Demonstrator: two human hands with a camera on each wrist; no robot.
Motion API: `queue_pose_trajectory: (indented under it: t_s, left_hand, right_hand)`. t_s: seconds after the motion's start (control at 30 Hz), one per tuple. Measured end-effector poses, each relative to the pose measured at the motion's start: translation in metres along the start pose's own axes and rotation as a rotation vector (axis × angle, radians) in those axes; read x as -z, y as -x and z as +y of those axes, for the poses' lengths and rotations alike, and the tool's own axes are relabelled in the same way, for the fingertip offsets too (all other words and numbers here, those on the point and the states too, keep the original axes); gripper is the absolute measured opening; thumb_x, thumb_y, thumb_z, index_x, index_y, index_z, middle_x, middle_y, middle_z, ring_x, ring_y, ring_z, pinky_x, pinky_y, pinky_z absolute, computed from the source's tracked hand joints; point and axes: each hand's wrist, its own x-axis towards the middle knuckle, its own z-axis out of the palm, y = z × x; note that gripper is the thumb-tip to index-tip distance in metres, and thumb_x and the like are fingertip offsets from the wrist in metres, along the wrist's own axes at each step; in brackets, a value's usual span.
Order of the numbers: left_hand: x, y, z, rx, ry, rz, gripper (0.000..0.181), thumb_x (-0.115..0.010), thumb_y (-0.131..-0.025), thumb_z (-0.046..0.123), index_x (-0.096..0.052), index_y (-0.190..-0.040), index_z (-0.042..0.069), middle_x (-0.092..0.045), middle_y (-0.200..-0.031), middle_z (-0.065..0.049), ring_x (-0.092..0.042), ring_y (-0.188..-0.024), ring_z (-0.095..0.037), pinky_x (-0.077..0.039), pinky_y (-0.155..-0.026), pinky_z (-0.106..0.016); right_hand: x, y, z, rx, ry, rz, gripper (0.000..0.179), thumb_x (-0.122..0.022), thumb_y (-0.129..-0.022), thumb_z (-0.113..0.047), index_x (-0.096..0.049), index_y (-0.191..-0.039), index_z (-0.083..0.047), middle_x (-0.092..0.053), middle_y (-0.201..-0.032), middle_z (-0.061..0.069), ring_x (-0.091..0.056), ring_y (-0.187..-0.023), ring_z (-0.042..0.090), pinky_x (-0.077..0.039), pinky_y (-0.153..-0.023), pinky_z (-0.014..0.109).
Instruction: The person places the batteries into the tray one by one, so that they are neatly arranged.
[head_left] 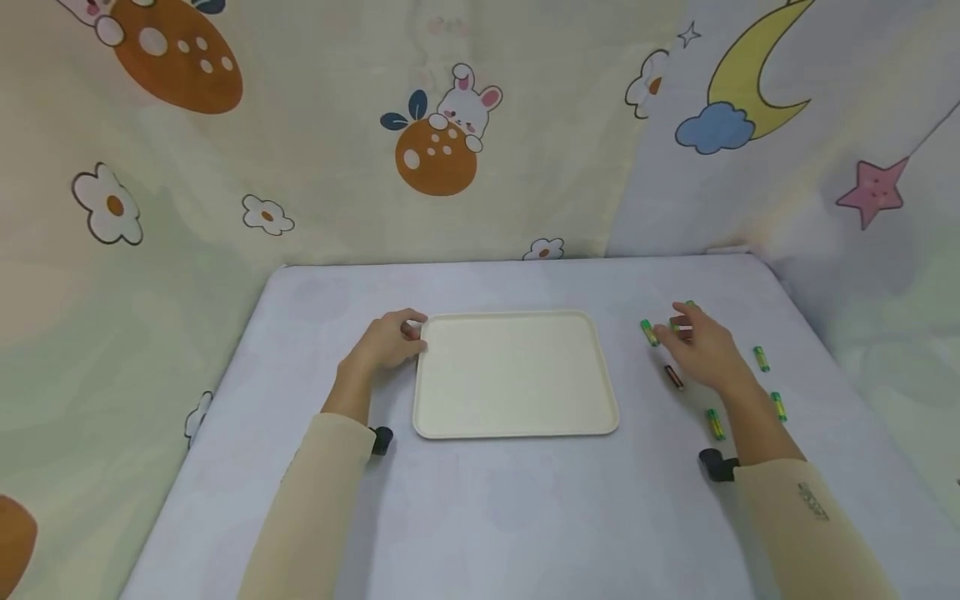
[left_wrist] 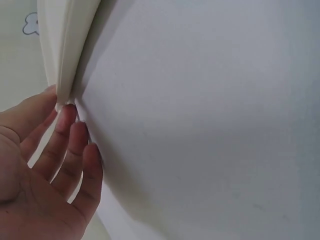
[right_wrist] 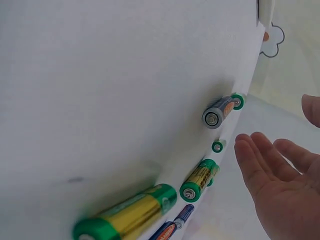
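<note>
A cream rectangular tray (head_left: 516, 375) lies on the white-covered table. My left hand (head_left: 390, 340) pinches its left edge near the far corner; in the left wrist view the thumb is on one side of the tray rim (left_wrist: 70, 55) and fingertips on the other. Over at the right, my right hand (head_left: 701, 346) hovers among scattered batteries, fingers extended and nothing held in the right wrist view. Nearest its fingertips is a green-and-yellow battery (head_left: 648, 333); a dark battery (head_left: 673, 377) lies just nearer. Partly hidden behind the hand are more green batteries.
More green-and-yellow batteries lie around the right forearm, such as one battery (head_left: 716, 424) to its left and another battery (head_left: 761, 358) to its right. A cartoon-printed cloth (head_left: 322, 100) hangs behind the table (head_left: 510, 517).
</note>
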Motion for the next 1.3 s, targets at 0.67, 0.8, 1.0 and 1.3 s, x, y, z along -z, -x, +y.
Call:
queue_pose_trajectory:
  t_s: [0.67,0.8,1.0,1.3]
  left_hand:
    - [-0.004,0.000,-0.008,-0.002,0.101,0.012,0.049,-0.072,-0.097,0.023,-0.058,-0.143,0.020,-0.067,-0.124,-0.009,-0.060,-0.116,-0.029,-0.045,-0.100,-0.047]
    - [-0.002,0.001,-0.010,-0.005,0.101,0.017,0.048,-0.072,-0.097,0.023,-0.059,-0.143,0.020,-0.067,-0.123,-0.008,-0.060,-0.116,-0.028,-0.045,-0.101,-0.046]
    - [-0.004,0.001,-0.010,0.004,0.103,0.017,0.048,-0.072,-0.097,0.023,-0.058,-0.143,0.020,-0.066,-0.124,-0.008,-0.059,-0.117,-0.028,-0.045,-0.101,-0.047]
    - [-0.003,0.000,-0.013,0.013,0.145,0.008,0.049,-0.072,-0.097,0.025,-0.058,-0.144,0.021,-0.065,-0.126,-0.009,-0.057,-0.113,-0.028,-0.046,-0.095,-0.042]
  right_hand:
    - [-0.005,-0.036,-0.013,-0.187,0.118,-0.095,0.060,-0.051,-0.105,-0.039,-0.048,-0.140,0.010,-0.060,-0.130,0.034,-0.060,-0.115,0.051,-0.052,-0.089,0.060]
    - [-0.009,-0.038,-0.015,-0.198,0.121,-0.073,0.055,-0.058,-0.103,-0.034,-0.052,-0.134,0.010,-0.064,-0.123,0.033,-0.066,-0.105,0.047,-0.056,-0.082,0.054]
    - [-0.014,-0.039,-0.014,-0.186,0.122,-0.044,0.047,-0.063,-0.099,-0.026,-0.057,-0.128,0.011,-0.067,-0.117,0.031,-0.066,-0.100,0.044,-0.056,-0.079,0.050]
    - [-0.018,-0.041,-0.020,-0.229,0.113,-0.049,0.039,-0.065,-0.098,-0.016,-0.059,-0.125,0.011,-0.065,-0.114,0.028,-0.064,-0.100,0.041,-0.055,-0.079,0.047]
